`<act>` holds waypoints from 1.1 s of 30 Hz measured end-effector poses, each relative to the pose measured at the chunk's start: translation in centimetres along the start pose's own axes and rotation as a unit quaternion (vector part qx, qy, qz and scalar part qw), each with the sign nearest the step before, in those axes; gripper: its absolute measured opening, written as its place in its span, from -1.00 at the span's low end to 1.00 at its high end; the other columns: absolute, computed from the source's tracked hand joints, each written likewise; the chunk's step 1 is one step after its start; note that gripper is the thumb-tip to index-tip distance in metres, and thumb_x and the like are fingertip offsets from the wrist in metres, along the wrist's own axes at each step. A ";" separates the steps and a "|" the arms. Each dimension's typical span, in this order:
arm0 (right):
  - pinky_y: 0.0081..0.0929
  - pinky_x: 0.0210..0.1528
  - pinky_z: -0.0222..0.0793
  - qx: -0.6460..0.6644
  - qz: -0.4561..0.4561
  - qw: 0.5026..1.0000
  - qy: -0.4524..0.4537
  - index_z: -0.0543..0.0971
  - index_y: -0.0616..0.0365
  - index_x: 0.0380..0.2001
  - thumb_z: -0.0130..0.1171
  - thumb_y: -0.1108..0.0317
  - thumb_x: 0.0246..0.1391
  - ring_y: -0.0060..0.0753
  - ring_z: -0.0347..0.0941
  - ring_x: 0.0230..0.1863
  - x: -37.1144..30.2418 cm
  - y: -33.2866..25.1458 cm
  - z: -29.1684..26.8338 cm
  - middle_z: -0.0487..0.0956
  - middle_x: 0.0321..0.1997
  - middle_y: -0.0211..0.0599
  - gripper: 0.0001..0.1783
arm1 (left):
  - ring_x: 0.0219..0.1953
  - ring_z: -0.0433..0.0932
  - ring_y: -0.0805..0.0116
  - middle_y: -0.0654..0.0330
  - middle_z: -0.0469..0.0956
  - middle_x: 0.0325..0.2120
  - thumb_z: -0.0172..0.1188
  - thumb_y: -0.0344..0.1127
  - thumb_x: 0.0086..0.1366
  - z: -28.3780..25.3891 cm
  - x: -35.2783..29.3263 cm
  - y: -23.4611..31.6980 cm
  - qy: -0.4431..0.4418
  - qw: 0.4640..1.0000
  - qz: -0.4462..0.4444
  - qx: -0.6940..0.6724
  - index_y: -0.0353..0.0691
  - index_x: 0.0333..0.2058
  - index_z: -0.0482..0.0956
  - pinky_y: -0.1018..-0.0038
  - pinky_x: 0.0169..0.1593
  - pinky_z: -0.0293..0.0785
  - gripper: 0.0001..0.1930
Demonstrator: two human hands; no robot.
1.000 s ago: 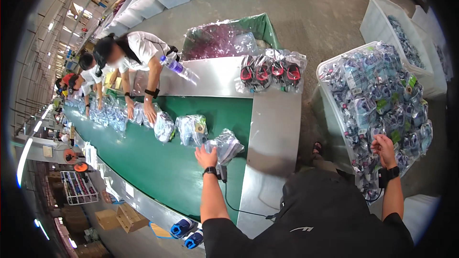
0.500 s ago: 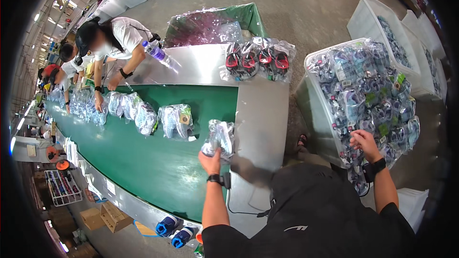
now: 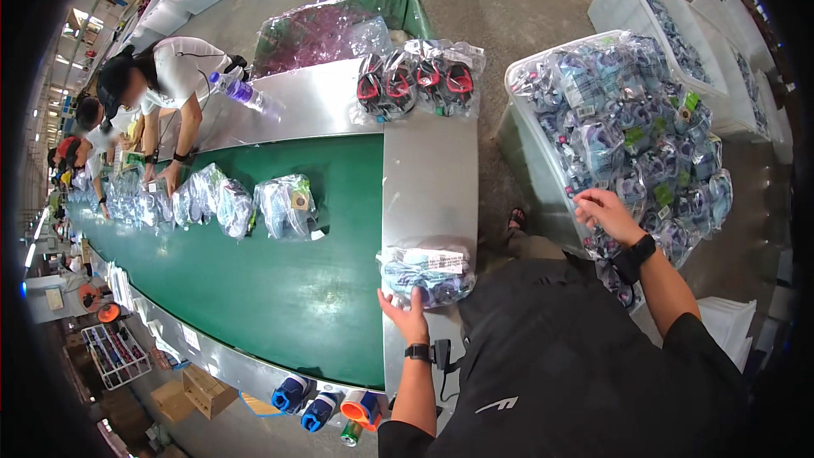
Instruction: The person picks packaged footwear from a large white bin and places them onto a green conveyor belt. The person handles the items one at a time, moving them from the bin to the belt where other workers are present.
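My left hand (image 3: 409, 319) grips the near edge of a clear plastic bag holding blue-grey plaid shoes (image 3: 428, 276), with a white label strip on top. The bag is over the metal end plate of the conveyor, beside the green belt (image 3: 305, 305). On the right, my right hand (image 3: 606, 214) hovers at the near left part of a big white bin (image 3: 530, 131), fingers curled together with nothing visible in them. Similar bagged shoes (image 3: 602, 148) are heaped above the bin's rim. One more bagged pair (image 3: 288, 205) lies alone on the belt.
Red-and-black bagged shoes (image 3: 415, 85) sit on the far metal corner, and a purple-labelled bottle (image 3: 237, 89) lies left of them. A co-worker (image 3: 174, 76) handles bags along the belt. Behind stands a green, plastic-lined container (image 3: 411, 8). Blue shoes (image 3: 292, 394) stand near the front edge.
The bagged shoes in my left hand have moved from the belt's edge rightward onto the metal plate, turning so a label strip shows. My right hand stays by the bin. The view has shifted.
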State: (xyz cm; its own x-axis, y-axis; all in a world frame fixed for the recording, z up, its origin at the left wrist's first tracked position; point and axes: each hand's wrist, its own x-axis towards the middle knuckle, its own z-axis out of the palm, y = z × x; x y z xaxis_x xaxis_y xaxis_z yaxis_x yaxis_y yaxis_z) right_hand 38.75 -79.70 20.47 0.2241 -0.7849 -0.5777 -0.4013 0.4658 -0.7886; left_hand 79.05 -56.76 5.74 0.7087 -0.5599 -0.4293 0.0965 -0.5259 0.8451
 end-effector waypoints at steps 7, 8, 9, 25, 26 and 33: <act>-0.63 -0.28 0.45 -0.004 -0.035 0.999 -0.041 0.54 0.24 -0.07 0.08 0.23 0.28 -0.63 0.53 -0.31 1.6 -3.6 1.8 0.60 -0.29 -0.42 -0.69 | 0.29 0.22 0.15 -0.06 0.10 0.32 0.43 -0.43 0.08 2.7 3.2 2.6 -0.119 0.975 -0.064 -0.179 -0.37 0.39 -0.07 0.31 0.29 0.24 0.01; -0.63 -0.28 0.44 0.005 -0.040 0.998 -0.040 0.55 0.23 -0.07 0.08 0.23 0.28 -0.64 0.53 -0.31 1.8 -3.9 1.8 0.60 -0.30 -0.43 -0.70 | 0.20 0.32 0.18 -0.02 0.18 0.27 0.41 -0.49 0.08 3.7 3.0 5.8 -0.149 0.968 -0.080 -0.187 -0.34 0.39 -0.06 0.32 0.22 0.33 0.00; -0.64 -0.28 0.44 0.002 -0.056 0.997 -0.051 0.55 0.24 -0.08 0.08 0.24 0.28 -0.64 0.52 -0.31 2.0 -4.6 2.0 0.60 -0.31 -0.43 -0.70 | 0.14 0.39 0.23 0.01 0.27 0.21 0.36 -0.53 0.11 4.3 3.3 6.9 -0.167 0.968 -0.046 -0.183 -0.30 0.40 -0.06 0.34 0.16 0.40 -0.03; -0.35 -0.01 0.42 -0.173 -0.277 0.932 -0.155 0.53 0.28 -0.02 0.15 -0.10 0.20 -0.23 0.53 -0.07 3.8 -13.6 0.9 0.61 -0.11 -0.06 -0.40 | 0.12 0.48 0.17 -0.04 0.41 0.15 0.52 -0.40 -0.05 13.1 -2.1 28.7 -0.617 0.774 0.106 -0.093 -0.28 0.43 -0.15 0.29 0.21 0.38 0.18; -0.31 -0.03 0.42 -0.155 -0.276 0.932 -0.177 0.54 0.30 -0.03 0.17 -0.14 0.18 -0.18 0.53 -0.06 3.4 -13.4 0.8 0.60 -0.08 -0.04 -0.36 | 0.09 0.51 0.16 -0.06 0.43 0.12 0.52 -0.41 -0.05 13.9 -2.9 29.4 -0.630 0.766 0.101 -0.085 -0.27 0.43 -0.16 0.29 0.18 0.42 0.19; -0.24 -0.17 0.42 -0.196 -0.231 0.937 -0.174 0.61 0.34 -0.26 0.24 -0.22 0.08 -0.13 0.57 -0.22 3.3 -13.1 -6.1 0.64 -0.31 -0.02 -0.32 | 0.16 0.42 0.16 -0.04 0.38 0.15 0.38 -0.42 0.16 19.1 -3.8 28.8 -0.614 0.775 0.135 -0.069 -0.21 0.43 -0.10 0.31 0.20 0.34 -0.01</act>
State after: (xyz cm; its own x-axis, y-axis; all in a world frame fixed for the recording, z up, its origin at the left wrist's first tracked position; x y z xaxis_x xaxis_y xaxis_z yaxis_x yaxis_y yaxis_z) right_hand 39.33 -90.86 30.20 0.7037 -0.6527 -0.2808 -0.4695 -0.1304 -0.8733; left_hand 65.77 -81.99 25.61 -0.4751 -0.8688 -0.1398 0.1942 -0.2584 0.9463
